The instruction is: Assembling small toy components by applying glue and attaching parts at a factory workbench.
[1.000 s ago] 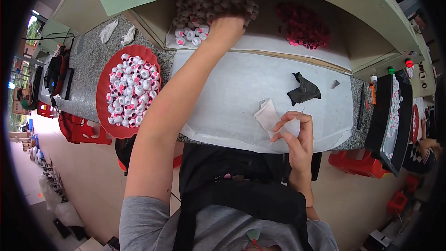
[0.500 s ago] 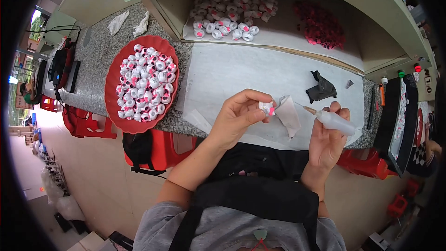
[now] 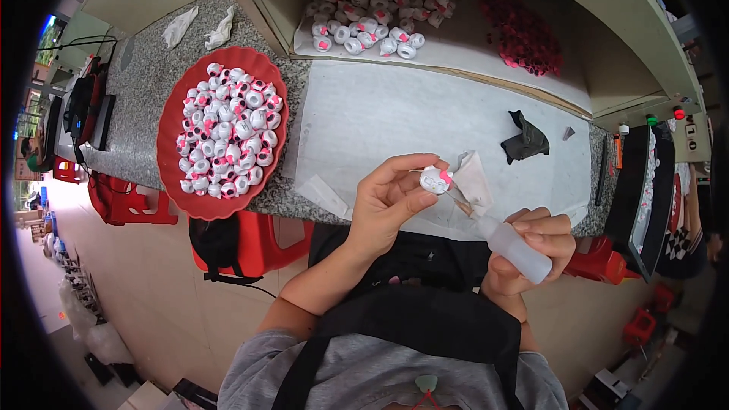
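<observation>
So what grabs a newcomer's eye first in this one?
The red tray heaped with small white-and-pink pieces, at the left on the granite counter. Then the hands at the centre: the left hand pinches one such piece, while the right hand points a squeeze bottle tip at it.

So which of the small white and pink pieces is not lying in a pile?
The single small white and pink piece pinched in the left hand, touching the nozzle of the squeeze bottle.

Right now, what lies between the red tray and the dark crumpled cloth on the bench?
In the head view, only the white mat lies between the red tray and the dark cloth, its surface bare there.
</observation>
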Demonstrator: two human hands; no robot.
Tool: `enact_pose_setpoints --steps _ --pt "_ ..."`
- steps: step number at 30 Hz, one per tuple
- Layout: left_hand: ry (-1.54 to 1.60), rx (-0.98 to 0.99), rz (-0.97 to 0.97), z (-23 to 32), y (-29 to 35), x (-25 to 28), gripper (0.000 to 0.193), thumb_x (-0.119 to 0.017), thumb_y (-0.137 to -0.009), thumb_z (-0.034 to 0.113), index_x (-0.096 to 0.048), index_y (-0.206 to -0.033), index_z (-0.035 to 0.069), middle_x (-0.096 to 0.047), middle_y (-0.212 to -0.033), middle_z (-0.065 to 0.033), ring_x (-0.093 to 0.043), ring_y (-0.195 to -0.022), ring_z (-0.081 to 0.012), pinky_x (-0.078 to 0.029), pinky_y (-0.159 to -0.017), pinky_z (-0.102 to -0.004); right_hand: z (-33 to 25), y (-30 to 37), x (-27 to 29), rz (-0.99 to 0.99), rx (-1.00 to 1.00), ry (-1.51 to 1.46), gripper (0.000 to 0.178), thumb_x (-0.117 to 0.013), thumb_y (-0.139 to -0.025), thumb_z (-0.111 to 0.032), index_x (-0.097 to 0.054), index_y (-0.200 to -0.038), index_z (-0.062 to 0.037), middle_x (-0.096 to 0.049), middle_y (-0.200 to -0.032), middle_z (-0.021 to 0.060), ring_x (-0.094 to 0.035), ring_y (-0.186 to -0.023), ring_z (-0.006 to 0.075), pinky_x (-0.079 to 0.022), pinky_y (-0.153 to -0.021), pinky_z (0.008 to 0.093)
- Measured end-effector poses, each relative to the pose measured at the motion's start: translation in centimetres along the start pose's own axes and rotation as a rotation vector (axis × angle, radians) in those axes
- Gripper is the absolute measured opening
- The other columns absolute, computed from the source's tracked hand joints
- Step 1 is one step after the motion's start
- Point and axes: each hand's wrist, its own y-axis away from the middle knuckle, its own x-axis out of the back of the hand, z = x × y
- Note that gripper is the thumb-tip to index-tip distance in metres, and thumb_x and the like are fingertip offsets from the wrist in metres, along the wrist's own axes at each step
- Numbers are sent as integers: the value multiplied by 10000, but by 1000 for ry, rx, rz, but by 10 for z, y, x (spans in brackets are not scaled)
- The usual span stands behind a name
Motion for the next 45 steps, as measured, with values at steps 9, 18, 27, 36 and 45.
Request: enact_pose_setpoints --steps 9,18,27,36,45 --pt "-1 -19 -12 -1 1 -3 346 -560 -698 -7 -436 -1021 -24 -498 -982 -149 -522 -868 -187 -436 -777 -329 -1 -2 8 -182 57 -63 446 -742 -549 -117 -439 -872 -63 -448 -821 69 -497 -634 150 -430 -523 236" --pt "-17 -5 -11 0 2 -5 347 -564 -695 -5 -438 -1017 -23 -502 -981 -150 -532 -856 -196 -433 -776 -326 -3 1 5 -77 44 -17 399 -729 -576 -222 -426 -787 -72 -440 -729 46 -430 -552 110 -378 -475 213" --pt "-8 13 -10 -1 3 -4 340 -564 -692 -6 -440 -1008 -27 -500 -975 -146 -527 -866 -199 -432 -780 -330 -1 0 3 -24 101 -5 355 -689 -621 -237 -418 -775 -67 -417 -728 44 -395 -543 107 -356 -464 208" --pt "0 28 -21 -2 3 -5 340 -564 -691 -15 -437 -1007 -29 -493 -985 -145 -525 -872 -202 -441 -776 -337 3 5 -1 41 111 -12 313 -652 -654 -196 -406 -782 -52 -412 -736 61 -393 -532 112 -360 -449 211" --pt "-1 26 -18 -2 3 -5 338 -563 -694 -12 -436 -1007 -31 -490 -988 -148 -520 -880 -198 -440 -779 -341 1 9 3 -5 78 -63 304 -662 -631 -138 -407 -777 -56 -411 -737 57 -395 -543 113 -364 -448 214"
